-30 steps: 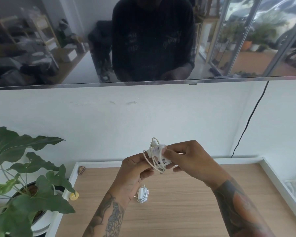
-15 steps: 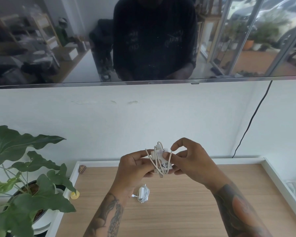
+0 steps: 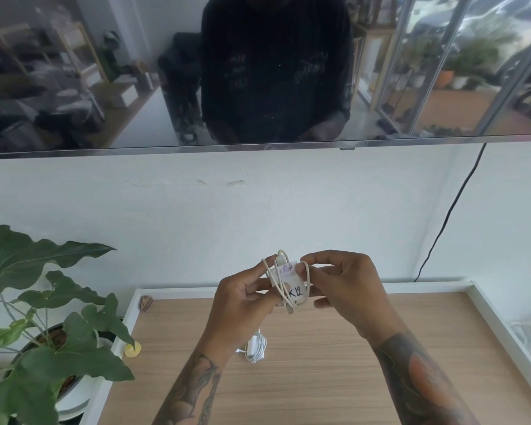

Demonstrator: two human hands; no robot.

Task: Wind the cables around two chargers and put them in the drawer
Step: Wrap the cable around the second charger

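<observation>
Fingers (image 3: 259, 289) of both hands pinching cable-wrapped charger (image 3: 290, 285) between them, second charger (image 3: 255, 348) on tabletop below

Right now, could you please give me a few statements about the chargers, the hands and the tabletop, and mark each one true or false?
1. Both hands hold the white charger marked K12 above the wooden tabletop. True.
2. The left hand rests flat on the wood. False: it grips the charger in the air.
3. A second white charger with its cable wound round it lies on the tabletop. True.
4. The right hand holds the green potted plant. False: it pinches the white cable beside the charger.
5. The marked charger's cable hangs straight down to the tabletop. False: it loops around the charger.
</observation>
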